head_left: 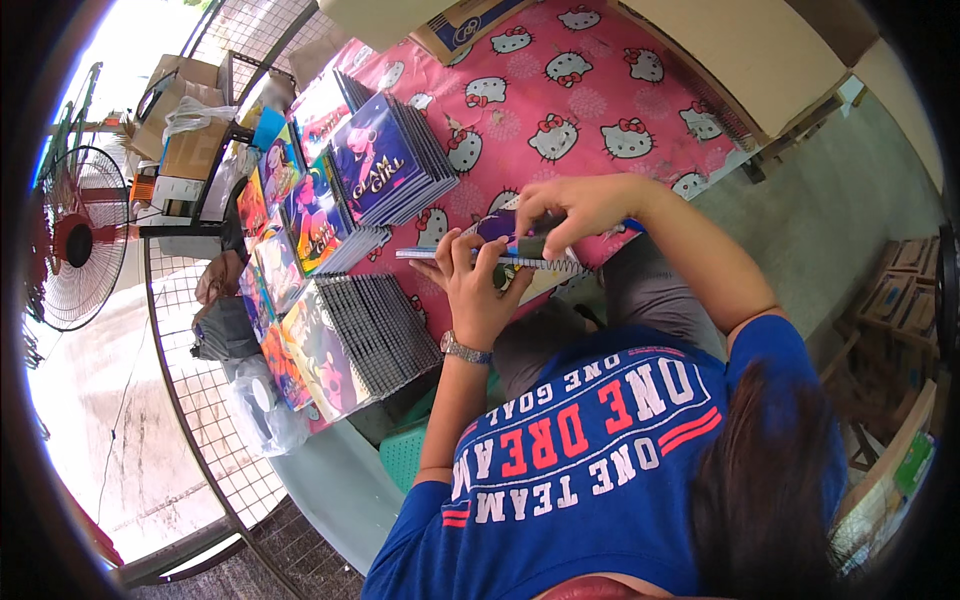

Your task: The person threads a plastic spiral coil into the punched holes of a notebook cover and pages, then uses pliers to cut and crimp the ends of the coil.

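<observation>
Close in front of me, a spiral-bound notebook (pixel 418 254) is tilted up almost edge-on, its wire coil at the right end. My left hand (pixel 473 280), with a watch on the wrist, has its fingers wrapped round the notebook from the left and below. Above the coil end, my right hand (pixel 583 208) bends its fingers down against the book. A small dark green piece (pixel 536 247) shows at those fingertips; its kind is unclear. Several stacks of spiral notebooks stand to the left: a purple-covered stack (pixel 375 160), a yellow-and-pink one (pixel 318 225), and a nearer one with its coils facing right (pixel 375 330).
A pink patterned cloth (pixel 520 90) covers the table. Large cardboard boxes (pixel 735 60) stand at its far right. On the left are a fan (pixel 80 235), a wire mesh (pixel 205 420) and a plastic bag (pixel 268 405). A green stool (pixel 403 455) is beside me; wooden crates (pixel 885 305) lie right.
</observation>
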The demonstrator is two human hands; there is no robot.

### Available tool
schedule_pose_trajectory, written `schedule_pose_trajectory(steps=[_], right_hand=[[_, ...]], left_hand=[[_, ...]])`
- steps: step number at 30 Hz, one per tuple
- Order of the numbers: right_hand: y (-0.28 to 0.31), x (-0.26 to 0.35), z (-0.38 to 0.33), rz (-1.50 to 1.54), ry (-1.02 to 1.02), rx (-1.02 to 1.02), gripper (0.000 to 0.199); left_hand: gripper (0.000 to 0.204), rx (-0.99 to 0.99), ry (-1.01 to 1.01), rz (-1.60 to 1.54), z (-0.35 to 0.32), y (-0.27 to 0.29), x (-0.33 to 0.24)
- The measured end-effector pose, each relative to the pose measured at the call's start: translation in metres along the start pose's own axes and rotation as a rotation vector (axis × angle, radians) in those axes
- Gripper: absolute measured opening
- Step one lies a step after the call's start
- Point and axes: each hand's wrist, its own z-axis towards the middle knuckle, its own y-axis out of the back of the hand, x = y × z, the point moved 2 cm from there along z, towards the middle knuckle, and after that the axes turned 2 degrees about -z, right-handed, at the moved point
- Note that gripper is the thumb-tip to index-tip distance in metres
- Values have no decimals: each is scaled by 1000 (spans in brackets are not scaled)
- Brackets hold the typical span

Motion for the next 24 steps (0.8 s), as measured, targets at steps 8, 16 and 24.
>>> schedule_pose_trajectory(steps=[8,16,24], right_hand=[[-6,0,9,318,79,64,49],[-9,15,11,252,125,112,49],[-1,5,26,312,109,139,50]], left_hand=[[39,-32,-41,-30,-7,2,6],[48,-53,-57,-52,-12,10,5],[42,-127,26,-76,-5,24,42]])
